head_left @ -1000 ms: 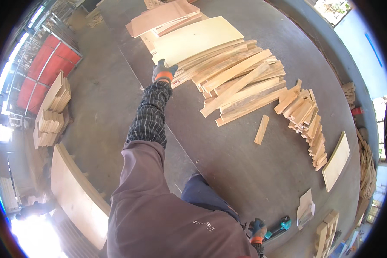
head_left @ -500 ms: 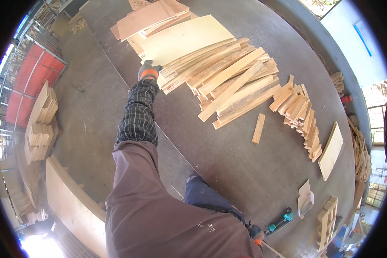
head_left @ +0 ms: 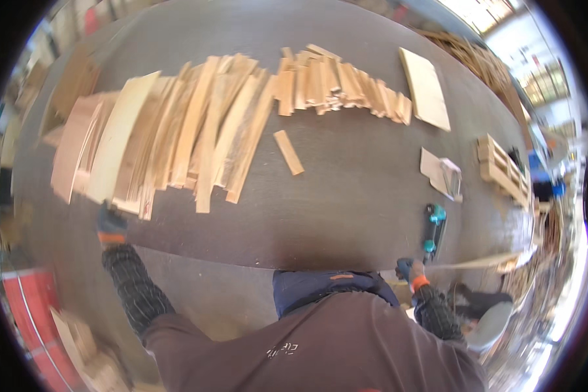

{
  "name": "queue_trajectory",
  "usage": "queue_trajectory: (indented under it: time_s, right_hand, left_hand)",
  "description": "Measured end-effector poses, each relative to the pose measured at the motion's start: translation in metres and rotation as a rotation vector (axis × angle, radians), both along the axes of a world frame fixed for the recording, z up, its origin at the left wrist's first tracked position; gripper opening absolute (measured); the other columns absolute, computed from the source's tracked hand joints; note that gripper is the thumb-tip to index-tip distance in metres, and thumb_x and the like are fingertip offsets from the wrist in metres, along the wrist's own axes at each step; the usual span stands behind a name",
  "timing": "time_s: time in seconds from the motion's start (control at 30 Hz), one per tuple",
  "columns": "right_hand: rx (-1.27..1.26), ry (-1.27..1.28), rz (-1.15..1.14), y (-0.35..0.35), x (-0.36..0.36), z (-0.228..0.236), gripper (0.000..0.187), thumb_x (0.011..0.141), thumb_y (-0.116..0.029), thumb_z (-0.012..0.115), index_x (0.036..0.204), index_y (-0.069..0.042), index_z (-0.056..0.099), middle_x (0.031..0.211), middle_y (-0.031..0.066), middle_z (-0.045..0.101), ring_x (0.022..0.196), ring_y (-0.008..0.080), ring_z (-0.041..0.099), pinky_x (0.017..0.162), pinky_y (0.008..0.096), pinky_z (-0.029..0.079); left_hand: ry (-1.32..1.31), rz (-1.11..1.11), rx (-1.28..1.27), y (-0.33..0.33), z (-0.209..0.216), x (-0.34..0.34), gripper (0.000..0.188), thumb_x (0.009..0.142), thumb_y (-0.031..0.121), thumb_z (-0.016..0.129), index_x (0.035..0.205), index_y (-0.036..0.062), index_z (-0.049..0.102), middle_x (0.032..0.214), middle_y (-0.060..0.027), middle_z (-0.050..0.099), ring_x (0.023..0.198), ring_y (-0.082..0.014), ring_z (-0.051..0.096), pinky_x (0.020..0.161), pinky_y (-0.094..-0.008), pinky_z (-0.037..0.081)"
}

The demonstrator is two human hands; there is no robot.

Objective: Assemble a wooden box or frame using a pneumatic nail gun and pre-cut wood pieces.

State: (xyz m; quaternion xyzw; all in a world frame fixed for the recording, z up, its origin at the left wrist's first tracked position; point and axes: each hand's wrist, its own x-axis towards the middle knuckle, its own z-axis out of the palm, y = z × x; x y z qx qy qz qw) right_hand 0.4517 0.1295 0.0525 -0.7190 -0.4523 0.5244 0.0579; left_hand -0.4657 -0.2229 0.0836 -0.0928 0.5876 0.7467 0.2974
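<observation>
My left hand (head_left: 112,223), in a dark glove with an orange cuff, is at the near end of a pale thin wooden panel (head_left: 123,137). Blur hides whether its fingers grip the panel or only touch it. Right of that panel lie long wooden strips (head_left: 206,130), loosely stacked side by side. Reddish-brown panels (head_left: 75,147) lie on its left. At the table's near edge on the right, my right hand (head_left: 409,269), gloved alike, has its fingers curled in; what they hold cannot be made out. A teal and black power tool (head_left: 432,230) lies just beyond it.
The large dark table (head_left: 346,215) also bears a row of short wooden blocks (head_left: 326,81), one loose short strip (head_left: 289,153), a pale board (head_left: 424,88), a folded brown piece (head_left: 441,173) and a small slatted wooden frame (head_left: 503,170). A grey rounded object (head_left: 493,326) stands lower right.
My view has swung round to face the table, so the wood appears farther left. My right arm has come fully into view. The left hand stays by the pale panel's near end.
</observation>
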Motion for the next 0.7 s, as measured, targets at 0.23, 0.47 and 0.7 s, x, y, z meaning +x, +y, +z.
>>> queue_trajectory:
  time_s: [0.23, 0.47, 0.7]
  right_hand:
    - [0.005, 0.073, 0.164, 0.033, -0.035, -0.012, 0.025, 0.095, -0.020, 0.068, 0.112, -0.002, 0.073, 0.083, 0.0050, 0.072, 0.065, 0.0141, 0.065, 0.058, 0.0292, 0.054]
    - [0.125, 0.168, 0.143, 0.017, -0.065, 0.023, 0.031, 0.096, -0.014, 0.069, 0.123, -0.001, 0.069, 0.090, 0.0056, 0.073, 0.071, 0.0124, 0.067, 0.064, 0.0269, 0.055]
    - [-0.027, 0.557, 0.179, 0.018, -0.152, 0.105, 0.067, 0.100, -0.034, 0.069, 0.154, -0.002, 0.045, 0.129, 0.0171, 0.066, 0.108, 0.0210, 0.068, 0.092, 0.0349, 0.057]
  left_hand:
    - [0.118, -0.315, 0.609, 0.021, 0.016, -0.003, 0.039, 0.115, 0.026, 0.039, 0.083, 0.0097, 0.054, 0.059, 0.0028, 0.033, 0.049, -0.0129, 0.027, 0.049, -0.0316, 0.026]
    - [0.151, -0.164, 0.575, 0.121, 0.057, 0.132, 0.039, 0.109, 0.018, 0.050, 0.071, 0.0116, 0.051, 0.051, 0.0024, 0.034, 0.042, -0.0121, 0.029, 0.045, -0.0310, 0.025]
    - [-0.074, -0.401, 0.515, 0.156, 0.076, 0.277, 0.056, 0.082, 0.005, 0.061, 0.136, -0.0069, 0.054, 0.100, -0.0126, 0.071, 0.050, -0.0117, 0.058, 0.035, -0.0217, 0.041]
